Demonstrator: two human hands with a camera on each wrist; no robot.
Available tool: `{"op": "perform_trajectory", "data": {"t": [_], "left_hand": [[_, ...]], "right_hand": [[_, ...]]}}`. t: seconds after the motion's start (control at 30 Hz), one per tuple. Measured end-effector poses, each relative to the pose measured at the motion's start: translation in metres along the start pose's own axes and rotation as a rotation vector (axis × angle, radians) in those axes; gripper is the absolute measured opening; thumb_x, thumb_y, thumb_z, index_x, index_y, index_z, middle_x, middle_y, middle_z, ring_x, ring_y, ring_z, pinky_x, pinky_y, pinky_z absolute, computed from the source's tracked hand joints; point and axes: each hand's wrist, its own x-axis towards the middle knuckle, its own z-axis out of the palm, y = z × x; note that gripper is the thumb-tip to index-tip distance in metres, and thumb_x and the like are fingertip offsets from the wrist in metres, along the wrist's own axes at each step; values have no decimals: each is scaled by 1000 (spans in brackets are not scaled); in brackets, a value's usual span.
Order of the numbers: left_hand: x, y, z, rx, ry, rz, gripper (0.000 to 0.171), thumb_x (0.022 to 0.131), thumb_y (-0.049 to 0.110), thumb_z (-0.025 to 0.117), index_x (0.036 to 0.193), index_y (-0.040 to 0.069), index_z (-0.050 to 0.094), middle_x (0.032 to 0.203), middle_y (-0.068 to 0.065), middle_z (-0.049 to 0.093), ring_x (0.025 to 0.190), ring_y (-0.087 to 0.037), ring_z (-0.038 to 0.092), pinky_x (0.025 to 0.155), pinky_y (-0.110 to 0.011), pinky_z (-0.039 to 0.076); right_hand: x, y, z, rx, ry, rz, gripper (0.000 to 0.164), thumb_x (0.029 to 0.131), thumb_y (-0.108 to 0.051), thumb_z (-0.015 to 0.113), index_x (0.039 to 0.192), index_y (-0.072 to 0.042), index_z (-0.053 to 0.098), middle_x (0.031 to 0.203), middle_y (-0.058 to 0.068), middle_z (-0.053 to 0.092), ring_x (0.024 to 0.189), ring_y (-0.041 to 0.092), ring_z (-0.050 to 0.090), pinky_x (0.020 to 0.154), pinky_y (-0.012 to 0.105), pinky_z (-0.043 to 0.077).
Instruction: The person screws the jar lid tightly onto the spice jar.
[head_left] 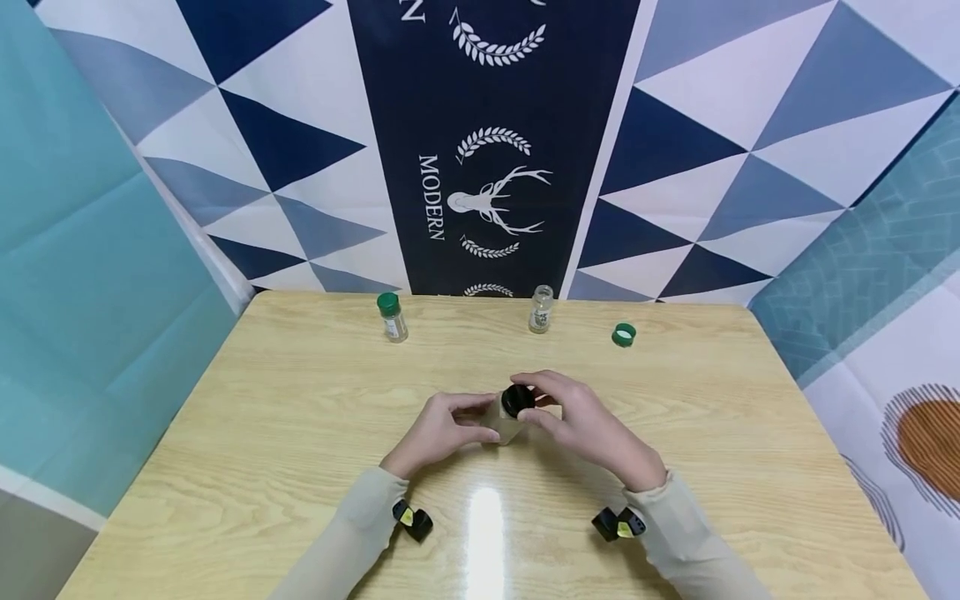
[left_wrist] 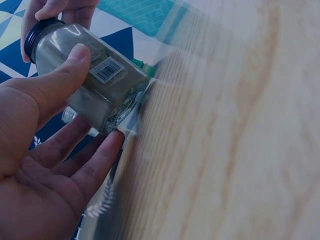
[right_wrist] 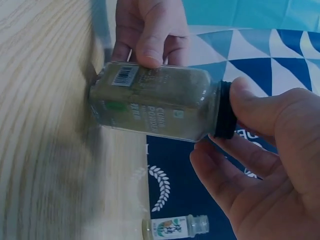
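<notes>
Between the two hands stands a square glass jar of cumin powder (right_wrist: pixel 150 100), its brownish contents showing through the glass. A ribbed black lid (head_left: pixel 517 400) sits on its neck. My left hand (head_left: pixel 444 427) grips the jar's body from the left, thumb on the near side beside the barcode label (left_wrist: pixel 108 70). From the other side my right hand (head_left: pixel 585 421) pinches the lid between thumb and fingers. The head view shows the jar lid up, near the middle of the table, its lower part partly covered by the left hand.
Toward the back of the wooden table (head_left: pixel 300 400) stands a small jar with a green lid (head_left: pixel 392 317). Right of it are a lidless glass jar (head_left: pixel 541 310) and a loose green lid (head_left: pixel 623 335). A patterned cloth (head_left: pixel 300 150) hangs behind the table.
</notes>
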Motion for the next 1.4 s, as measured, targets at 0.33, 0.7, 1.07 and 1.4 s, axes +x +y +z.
{"op": "perform_trajectory", "data": {"t": [0.33, 0.7, 1.07, 1.4], "left_hand": [[-4, -1, -3, 26, 8, -8, 54, 84, 21, 87, 133, 8, 69, 134, -9, 70, 107, -17, 73, 87, -22, 60], [-2, 2, -6, 68, 9, 9, 50, 87, 17, 85, 133, 5, 69, 133, -13, 69, 114, -25, 71, 94, -28, 59], [2, 2, -2, 57, 7, 6, 50, 88, 16, 83, 134, 5, 68, 135, -12, 69, 119, -24, 70, 97, -26, 58], [2, -2, -3, 102, 26, 22, 51, 88, 17, 83, 136, 7, 67, 136, -8, 68, 124, -21, 67, 103, -28, 55]], "right_hand": [[-1, 4, 11, 45, -20, 91, 52, 99, -27, 71, 145, -6, 57, 142, 13, 63, 115, 26, 69, 95, 43, 60], [3, 5, 16, 42, 13, 59, 55, 96, -22, 75, 143, -2, 57, 131, 13, 68, 111, 25, 70, 93, 38, 61], [3, 14, 21, 116, 14, 73, 46, 96, -20, 75, 137, -4, 63, 127, 9, 69, 109, 23, 70, 93, 37, 61], [6, 17, 28, 186, 36, 120, 40, 95, -14, 75, 133, -3, 66, 125, 12, 69, 111, 28, 71, 95, 38, 60]]}}
